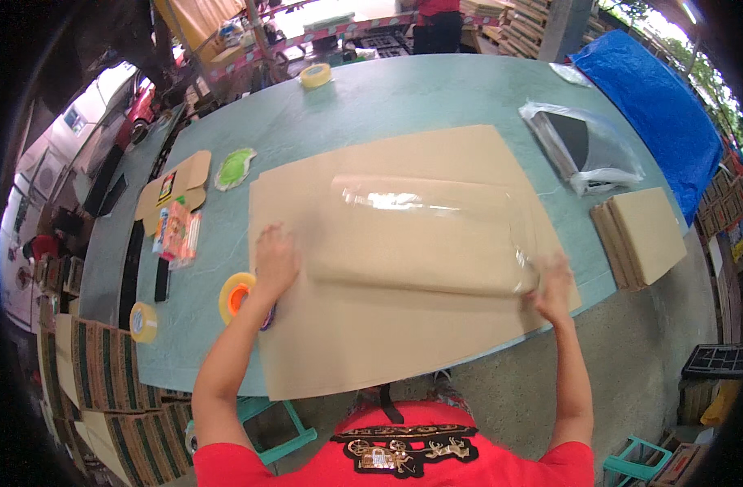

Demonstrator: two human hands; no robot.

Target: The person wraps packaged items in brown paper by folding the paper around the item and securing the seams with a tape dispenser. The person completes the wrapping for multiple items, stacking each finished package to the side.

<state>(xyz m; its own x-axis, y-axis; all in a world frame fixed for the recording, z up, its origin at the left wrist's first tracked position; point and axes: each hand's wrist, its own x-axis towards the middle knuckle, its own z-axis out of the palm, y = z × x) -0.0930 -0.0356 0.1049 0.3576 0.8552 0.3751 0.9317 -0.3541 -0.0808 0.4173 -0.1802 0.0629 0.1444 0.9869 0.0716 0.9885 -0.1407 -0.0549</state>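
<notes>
A large sheet of brown paper [355, 349] spreads over the near half of the green table. On it lies a wide, flat brown bundle [420, 247], with shiny clear film on its upper face and a rounded near edge. My left hand [278, 260] rests at the sheet's left side, left of the bundle, with fingers spread. My right hand [555, 286] is by the bundle's near right corner, its fingers bent and smeared by motion. Whether it grips the film or paper is hidden. Under my left forearm sits a tape roll [227, 299] with an orange core.
More tape rolls, one far [315, 76] and one near left [143, 322], lie on the table [420, 89]. A green pad [236, 168], brown cardboard pieces [199, 173] and markers [193, 235] are leftward. Rightward are a plastic-wrapped dark item [578, 146], stacked cardboard [643, 235] and blue tarp [655, 114].
</notes>
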